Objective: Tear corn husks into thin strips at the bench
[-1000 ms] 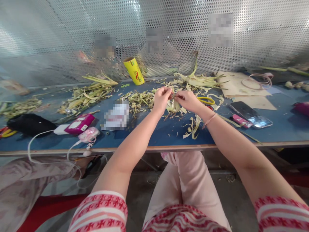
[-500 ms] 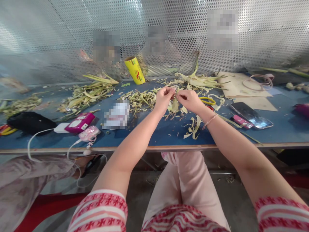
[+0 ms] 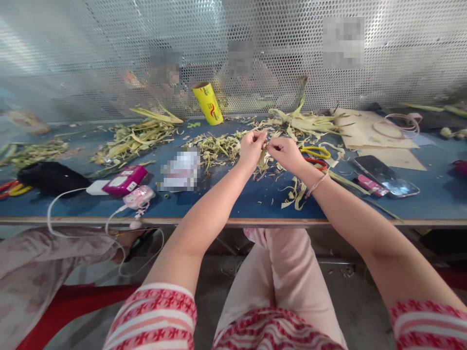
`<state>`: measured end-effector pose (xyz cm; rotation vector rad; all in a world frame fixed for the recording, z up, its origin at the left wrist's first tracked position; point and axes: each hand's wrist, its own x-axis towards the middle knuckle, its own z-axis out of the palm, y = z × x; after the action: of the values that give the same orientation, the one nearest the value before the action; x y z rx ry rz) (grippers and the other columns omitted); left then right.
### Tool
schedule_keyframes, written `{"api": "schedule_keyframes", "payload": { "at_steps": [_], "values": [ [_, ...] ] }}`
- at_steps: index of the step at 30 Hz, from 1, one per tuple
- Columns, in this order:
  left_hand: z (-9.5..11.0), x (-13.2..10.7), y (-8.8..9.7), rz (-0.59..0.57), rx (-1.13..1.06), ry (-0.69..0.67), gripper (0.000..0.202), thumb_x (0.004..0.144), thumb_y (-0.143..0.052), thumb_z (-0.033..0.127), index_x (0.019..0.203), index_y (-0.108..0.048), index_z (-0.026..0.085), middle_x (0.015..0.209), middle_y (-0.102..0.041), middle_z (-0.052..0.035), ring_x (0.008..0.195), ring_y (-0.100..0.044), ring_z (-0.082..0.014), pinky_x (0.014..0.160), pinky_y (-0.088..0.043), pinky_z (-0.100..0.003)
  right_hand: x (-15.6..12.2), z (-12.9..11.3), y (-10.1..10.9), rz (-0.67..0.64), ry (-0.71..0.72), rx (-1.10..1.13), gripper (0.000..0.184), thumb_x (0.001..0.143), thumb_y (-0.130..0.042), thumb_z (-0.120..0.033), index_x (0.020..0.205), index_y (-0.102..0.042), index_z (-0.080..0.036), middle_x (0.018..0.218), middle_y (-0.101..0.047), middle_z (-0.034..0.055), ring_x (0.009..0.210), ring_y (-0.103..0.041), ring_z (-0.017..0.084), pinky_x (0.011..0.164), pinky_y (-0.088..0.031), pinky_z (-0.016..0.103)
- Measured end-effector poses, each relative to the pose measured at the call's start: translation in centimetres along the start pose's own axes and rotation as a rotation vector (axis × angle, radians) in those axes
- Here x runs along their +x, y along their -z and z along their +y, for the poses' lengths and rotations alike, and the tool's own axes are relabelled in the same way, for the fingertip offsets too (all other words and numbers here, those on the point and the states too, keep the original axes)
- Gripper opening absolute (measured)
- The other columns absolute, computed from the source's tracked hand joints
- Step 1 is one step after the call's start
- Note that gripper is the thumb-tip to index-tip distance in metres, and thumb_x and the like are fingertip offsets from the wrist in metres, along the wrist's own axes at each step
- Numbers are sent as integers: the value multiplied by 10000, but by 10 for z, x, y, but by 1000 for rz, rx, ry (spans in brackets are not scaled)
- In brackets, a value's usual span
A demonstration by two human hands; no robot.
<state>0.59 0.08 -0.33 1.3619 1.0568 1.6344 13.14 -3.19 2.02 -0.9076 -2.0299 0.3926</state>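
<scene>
Over the middle of the blue table, my left hand [image 3: 253, 148] is closed in a pinch, its fingertips close to those of my right hand [image 3: 285, 150], which is pinched too. Between them hangs a small pale green plant piece [image 3: 262, 156], partly hidden by the fingers. Peeled plant strips [image 3: 222, 146] lie heaped under and left of my hands. Behind them is a bundle of longer pale leaves [image 3: 310, 121]. Yellow and red loop handles [image 3: 317, 152] sit by my right wrist. A few curled strips [image 3: 295, 193] lie nearer the table edge.
A yellow cardboard tube [image 3: 208, 103] leans at the perforated metal screen [image 3: 277, 29]. To the left are another leaf pile [image 3: 136, 138], a magenta box [image 3: 125, 180], a cabled charger [image 3: 139, 197] and a black pouch [image 3: 53, 178]. A phone [image 3: 386, 176] and cardboard [image 3: 365, 131] lie right. Another person's leg [image 3: 47, 262] is at left.
The view has shifted slightly, so the table items appear a little further right. Both hands stay pinched close together over the strips, with only small finger movement.
</scene>
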Motion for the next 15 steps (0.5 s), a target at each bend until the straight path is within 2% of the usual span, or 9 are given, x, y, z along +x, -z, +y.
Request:
{"api": "schedule_keyframes", "payload": {
  "at_steps": [8,12,15],
  "values": [
    [-1,-2,0,26,61,-9,278,863,-646,327,676,-493,189,575,-488,39,570,-476,-95,626,-404,-251,1,5,-2,-52,-23,-9,248,702,-469,-128,525,-314,-208,517,-316,-49,550,-314,96,569,-242,269],
    [5,-5,-1,34,22,33,283,845,-665,278,649,-488,175,564,-477,44,540,-442,-77,584,-370,-230,1,5,0,-91,0,-22,235,713,-462,-125,529,-335,-200,518,-306,-53,550,-314,91,571,-244,261],
    [10,-5,2,-4,21,45,267,840,-670,275,660,-502,169,562,-485,47,529,-432,-68,567,-356,-217,1,5,3,-81,-6,-19,249,746,-483,-140,538,-356,-194,530,-318,-51,563,-321,91,582,-261,258]
  ]
}}
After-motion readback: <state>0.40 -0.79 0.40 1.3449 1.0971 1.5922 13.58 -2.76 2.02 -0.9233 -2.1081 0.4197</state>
